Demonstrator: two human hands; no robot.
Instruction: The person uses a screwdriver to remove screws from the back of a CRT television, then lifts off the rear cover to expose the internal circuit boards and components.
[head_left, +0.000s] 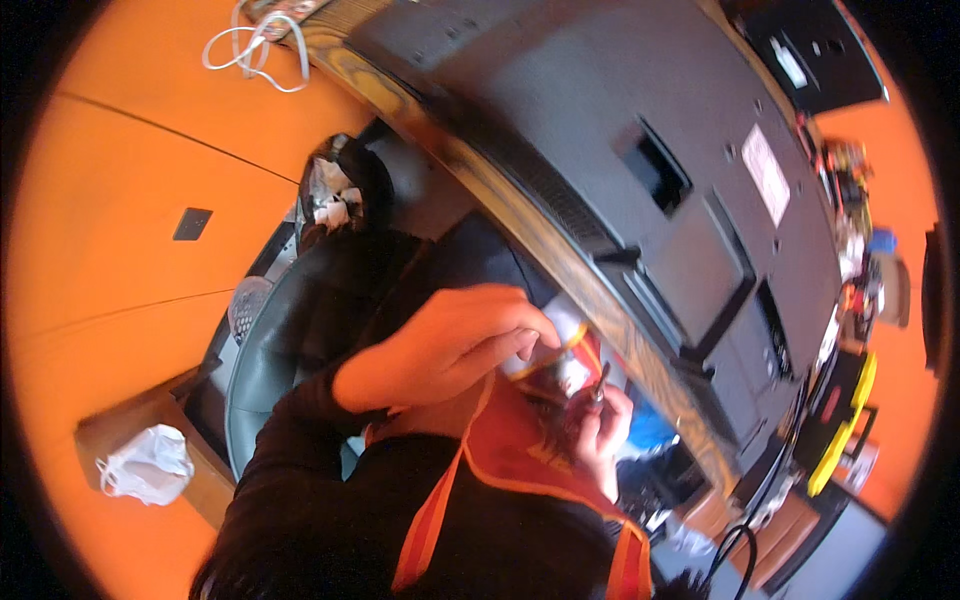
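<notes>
Gripping a slim, dark-tipped tool (600, 384) between thumb and fingers, the right hand (606, 432) holds it above the red apron (522, 440), on the near side of the wooden table edge (560, 262); the tool should handle as light, stiff and perhaps slick, best taken by its body below the thin tip; the left hand (450, 342) curls to its left, though whether its fingertips pinch anything I cannot tell. Beyond the edge lies a large dark panel (590, 110); at left sits a crumpled white bag (152, 465).
</notes>
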